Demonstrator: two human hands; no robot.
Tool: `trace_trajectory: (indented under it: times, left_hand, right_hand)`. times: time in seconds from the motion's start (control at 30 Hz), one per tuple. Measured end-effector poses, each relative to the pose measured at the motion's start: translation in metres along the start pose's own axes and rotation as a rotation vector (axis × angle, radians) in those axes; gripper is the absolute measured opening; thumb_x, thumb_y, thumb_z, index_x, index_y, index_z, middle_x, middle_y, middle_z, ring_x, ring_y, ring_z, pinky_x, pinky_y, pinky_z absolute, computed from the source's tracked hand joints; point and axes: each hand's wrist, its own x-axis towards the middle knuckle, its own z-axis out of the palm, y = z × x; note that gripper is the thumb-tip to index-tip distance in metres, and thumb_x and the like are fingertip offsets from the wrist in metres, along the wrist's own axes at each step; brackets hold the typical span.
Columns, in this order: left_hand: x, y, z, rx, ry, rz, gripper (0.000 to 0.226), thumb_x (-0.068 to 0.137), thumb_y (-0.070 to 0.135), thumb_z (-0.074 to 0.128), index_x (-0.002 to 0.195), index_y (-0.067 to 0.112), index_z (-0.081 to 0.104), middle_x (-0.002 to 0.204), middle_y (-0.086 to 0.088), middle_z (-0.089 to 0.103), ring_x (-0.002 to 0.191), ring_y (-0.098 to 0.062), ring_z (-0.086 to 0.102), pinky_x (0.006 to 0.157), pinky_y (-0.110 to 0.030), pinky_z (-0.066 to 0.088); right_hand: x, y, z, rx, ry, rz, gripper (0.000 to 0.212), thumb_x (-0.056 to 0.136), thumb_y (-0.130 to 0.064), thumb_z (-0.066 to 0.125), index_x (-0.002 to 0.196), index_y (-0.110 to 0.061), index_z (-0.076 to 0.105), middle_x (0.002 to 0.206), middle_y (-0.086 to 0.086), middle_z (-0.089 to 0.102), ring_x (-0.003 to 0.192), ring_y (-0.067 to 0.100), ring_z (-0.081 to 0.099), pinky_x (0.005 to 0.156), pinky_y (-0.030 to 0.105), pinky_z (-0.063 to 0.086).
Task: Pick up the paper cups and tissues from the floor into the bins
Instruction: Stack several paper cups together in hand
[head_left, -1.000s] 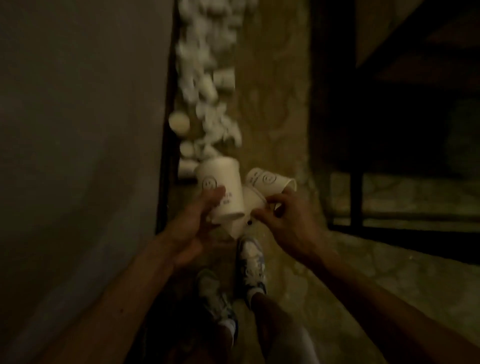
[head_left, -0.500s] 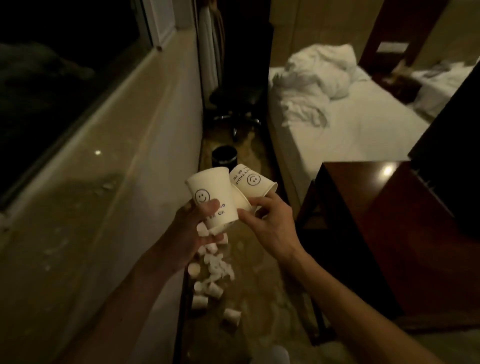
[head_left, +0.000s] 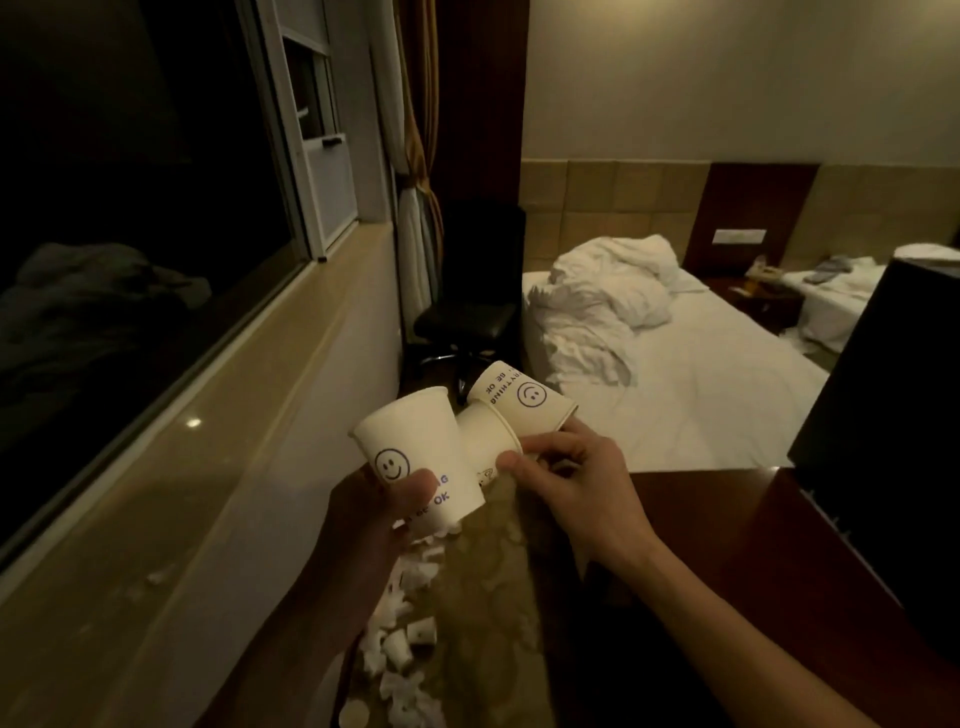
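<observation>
**Three cups up, most of the litter yet to go**

The left hand (head_left: 379, 514) grips one smiley paper cup (head_left: 415, 452); the right hand (head_left: 571, 478) pinches two more cups (head_left: 519, 397). I see no bin from here. Scattered cups and tissues (head_left: 400, 644) cover the floor (head_left: 493, 597) below, so most of it looks undone.

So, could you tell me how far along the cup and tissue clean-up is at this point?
Nothing shows as binned; no bin is in view. In hand: the left hand grips one smiley cup, and the right hand holds two more cups. Left: a trail of cups and tissues on the floor.
</observation>
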Motion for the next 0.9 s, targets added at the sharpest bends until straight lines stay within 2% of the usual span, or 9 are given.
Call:
trace_trajectory:
  times: [0.2,0.43,0.5,0.57,0.63,0.7,0.77,0.83,0.9]
  left_hand:
    - [0.062,-0.021,0.038,-0.039,0.075,-0.028,0.101,0.029,0.066,0.092,0.11,0.011,0.067,0.102,-0.011,0.075,0.094,-0.028,0.072,0.068,-0.04,0.058]
    - [0.107,-0.058,0.061,-0.104,0.209,-0.101,0.082,0.029,0.064,0.093,0.091,0.013,0.078,0.09,-0.017,0.074,0.079,-0.029,0.072,0.073,-0.046,0.047]
    - [0.114,-0.068,0.057,-0.179,0.246,-0.137,0.08,0.028,0.058,0.095,0.091,0.011,0.078,0.092,-0.017,0.074,0.081,-0.028,0.073,0.067,-0.044,0.054]
    - [0.123,-0.075,0.058,-0.218,0.249,-0.167,0.06,0.049,0.05,0.091,0.094,0.012,0.079,0.098,-0.016,0.074,0.087,-0.026,0.073,0.064,-0.041,0.058]
    - [0.134,-0.085,0.062,-0.323,0.294,-0.228,0.036,0.069,0.031,0.074,0.096,0.008,0.075,0.093,-0.017,0.075,0.081,-0.027,0.074,0.057,-0.039,0.059]
    - [0.151,-0.097,0.063,-0.395,0.348,-0.285,0.045,0.068,0.032,0.063,0.104,0.004,0.066,0.088,-0.018,0.075,0.074,-0.028,0.074,0.051,-0.038,0.058]
    - [0.174,-0.103,0.065,-0.389,0.339,-0.324,0.063,0.065,0.037,0.077,0.115,0.003,0.06,0.094,-0.018,0.074,0.078,-0.029,0.074,0.055,-0.041,0.059]
    - [0.203,-0.107,0.066,-0.374,0.287,-0.378,0.09,0.043,0.041,0.095,0.117,0.004,0.06,0.099,-0.02,0.073,0.082,-0.031,0.073,0.061,-0.043,0.06]
    - [0.234,-0.121,0.062,-0.383,0.26,-0.433,0.106,0.029,0.043,0.099,0.12,0.007,0.059,0.101,-0.019,0.073,0.083,-0.031,0.073,0.062,-0.045,0.058]
  right_hand:
    - [0.059,0.033,-0.058,0.069,-0.049,0.015,0.015,0.078,-0.023,0.075,0.089,-0.013,0.079,0.111,-0.004,0.067,0.103,0.004,0.061,0.08,0.024,0.055]
    - [0.113,0.087,-0.085,0.14,-0.243,0.119,0.027,0.071,-0.035,0.076,0.089,-0.015,0.079,0.114,-0.006,0.065,0.107,0.008,0.062,0.082,0.032,0.058]
    - [0.117,0.105,-0.08,0.113,-0.273,0.147,0.027,0.072,-0.037,0.075,0.09,-0.018,0.079,0.112,-0.005,0.064,0.1,0.011,0.064,0.079,0.034,0.059]
    - [0.122,0.123,-0.076,0.117,-0.282,0.175,0.031,0.07,-0.04,0.075,0.093,-0.018,0.078,0.111,-0.007,0.063,0.096,0.017,0.064,0.075,0.039,0.059]
    - [0.129,0.143,-0.075,0.147,-0.283,0.224,0.038,0.067,-0.044,0.074,0.095,-0.019,0.077,0.116,-0.011,0.059,0.104,0.014,0.062,0.08,0.038,0.059]
    - [0.14,0.163,-0.075,0.165,-0.26,0.282,0.045,0.063,-0.046,0.074,0.099,-0.018,0.076,0.125,-0.012,0.055,0.115,0.011,0.055,0.086,0.037,0.058]
    - [0.159,0.182,-0.075,0.179,-0.227,0.313,0.053,0.06,-0.05,0.075,0.103,-0.019,0.074,0.127,-0.012,0.053,0.115,0.01,0.055,0.086,0.036,0.058]
    - [0.182,0.199,-0.074,0.186,-0.218,0.328,0.058,0.059,-0.054,0.076,0.106,-0.022,0.072,0.126,-0.011,0.053,0.11,0.009,0.058,0.084,0.036,0.058]
    - [0.207,0.219,-0.069,0.175,-0.22,0.345,0.059,0.059,-0.056,0.076,0.108,-0.024,0.071,0.128,-0.012,0.052,0.107,0.009,0.058,0.085,0.037,0.058]
